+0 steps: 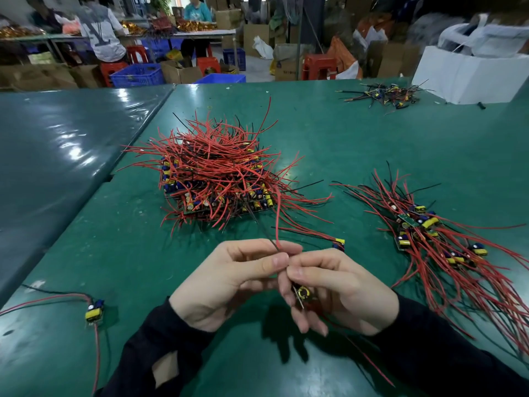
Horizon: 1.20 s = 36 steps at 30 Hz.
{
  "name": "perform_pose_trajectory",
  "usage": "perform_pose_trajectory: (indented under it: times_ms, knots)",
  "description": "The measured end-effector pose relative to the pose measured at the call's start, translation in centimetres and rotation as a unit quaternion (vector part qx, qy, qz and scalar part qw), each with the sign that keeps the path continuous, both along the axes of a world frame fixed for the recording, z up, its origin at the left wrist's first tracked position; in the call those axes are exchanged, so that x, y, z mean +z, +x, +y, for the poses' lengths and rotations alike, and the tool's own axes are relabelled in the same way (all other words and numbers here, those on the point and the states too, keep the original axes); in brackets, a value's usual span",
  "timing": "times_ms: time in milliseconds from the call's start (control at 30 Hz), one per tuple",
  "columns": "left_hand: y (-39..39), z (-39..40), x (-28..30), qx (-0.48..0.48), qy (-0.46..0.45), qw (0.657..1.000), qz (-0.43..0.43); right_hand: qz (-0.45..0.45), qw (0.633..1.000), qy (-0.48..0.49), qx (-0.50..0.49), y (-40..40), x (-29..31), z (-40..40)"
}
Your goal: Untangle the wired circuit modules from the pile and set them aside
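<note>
- Looking down through the head view: both hands met above the green table (343, 144), near its front edge.
- The right hand (340, 293) gripped a circuit module (301, 294), fingers curled round it; the board stood on edge, its long axis running from near the thumb down toward the person.
- The left hand (229, 279) pinched the module's leads (277, 224) between thumb and forefinger, just above the board.
- One red and one black lead rose from the pinch, pointing away from the person and a little left, into the pile (217, 173).
- The pile sat mid-table beyond the hands: red wires bristling in all directions over stacked boards.
- The sorted group (429, 236) lay to the right, well apart from the pile, long axis diagonal, wires fanning toward the near right corner.
- A single module (339, 244) lay just beyond the right hand, its wires running back toward the pile.
- A lone module (94, 310) lay at near left, wires trailing left and toward the person.
- A small far heap (386, 94) rested beside a white box (469, 73) at the far right.
</note>
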<state>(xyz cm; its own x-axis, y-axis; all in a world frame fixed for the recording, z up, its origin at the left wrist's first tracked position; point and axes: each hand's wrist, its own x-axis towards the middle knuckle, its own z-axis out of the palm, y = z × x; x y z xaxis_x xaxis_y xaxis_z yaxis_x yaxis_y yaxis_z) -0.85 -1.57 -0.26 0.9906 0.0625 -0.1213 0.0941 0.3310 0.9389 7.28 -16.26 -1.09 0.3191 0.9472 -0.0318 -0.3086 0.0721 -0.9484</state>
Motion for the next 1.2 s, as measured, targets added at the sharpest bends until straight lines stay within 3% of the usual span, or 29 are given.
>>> perform_pose_trajectory:
  times_ms: [167,300,433,500,567,667,733,833,1033,1200]
  knots:
    - [0.3,-0.5,-0.1,0.100,0.005,0.994,-0.038,-0.013,0.999,-0.007,-0.051,-0.1,-0.3,0.2]
    - [0.4,-0.5,-0.4,0.190,0.081,0.976,-0.073,-0.149,0.979,-0.012,-0.136,-0.5,-0.6,0.4]
    - [0.3,-0.1,-0.2,0.197,0.037,0.978,-0.051,-0.169,0.977,-0.022,-0.125,-0.6,-0.8,0.2]
    - [0.3,0.1,-0.3,0.219,0.066,0.972,-0.061,-0.189,0.974,-0.032,-0.123,-0.7,-1.0,0.3]
    - [0.4,-0.1,-0.6,0.252,0.112,0.958,-0.079,-0.261,0.953,-0.036,-0.149,-0.9,-1.4,0.3]
    - [0.8,-1.0,-1.1,0.304,0.220,0.923,-0.089,-0.416,0.890,-0.048,-0.183,-0.8,-1.7,0.3]
    - [0.8,-0.9,-1.0,0.306,0.206,0.925,-0.088,-0.377,0.908,-0.040,-0.179,-0.9,-1.6,0.3]
    - [0.7,0.2,-0.7,0.311,0.092,0.942,-0.090,-0.315,0.937,-0.034,-0.150,-1.0,-1.6,0.3]
    - [0.8,0.0,-0.6,0.333,0.090,0.934,-0.094,-0.344,0.929,-0.028,-0.132,-1.2,-1.6,0.3]
    - [0.7,0.9,-0.1,0.391,0.071,0.908,-0.132,-0.333,0.938,-0.016,-0.094,-1.5,-1.4,0.2]
